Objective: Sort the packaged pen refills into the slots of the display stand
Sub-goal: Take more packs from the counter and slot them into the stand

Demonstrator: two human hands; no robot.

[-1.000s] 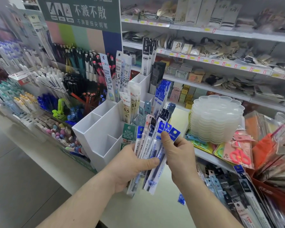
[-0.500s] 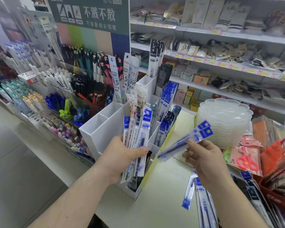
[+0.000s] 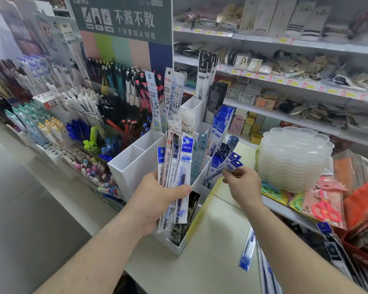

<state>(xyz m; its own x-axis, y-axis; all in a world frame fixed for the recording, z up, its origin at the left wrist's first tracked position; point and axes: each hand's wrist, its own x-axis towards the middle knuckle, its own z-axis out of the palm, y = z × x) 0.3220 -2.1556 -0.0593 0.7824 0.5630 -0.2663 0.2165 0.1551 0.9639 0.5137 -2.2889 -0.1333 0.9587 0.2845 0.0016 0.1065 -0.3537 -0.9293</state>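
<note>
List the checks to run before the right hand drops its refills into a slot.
1. Right hand pinches blue refills: ok.
2. Refills tilted, tips at a right-side slot of the stand: ok.
3. That slot already holds matching blue packs: ok.
4. Room left in the slot: cannot tell.
5. Left hand grips its bundle: ok.
6. Bundle clear of that slot: ok.

The 2 left-hand slots of the white display stand [image 3: 136, 166] are open from above. The right-hand slots are crowded with upright refill packs [image 3: 218, 132], and a stack of clear trays [image 3: 293, 158] stands just beside them. Loose refill packs [image 3: 247, 253] lie on the desk [image 3: 210, 240] to the right.
</note>
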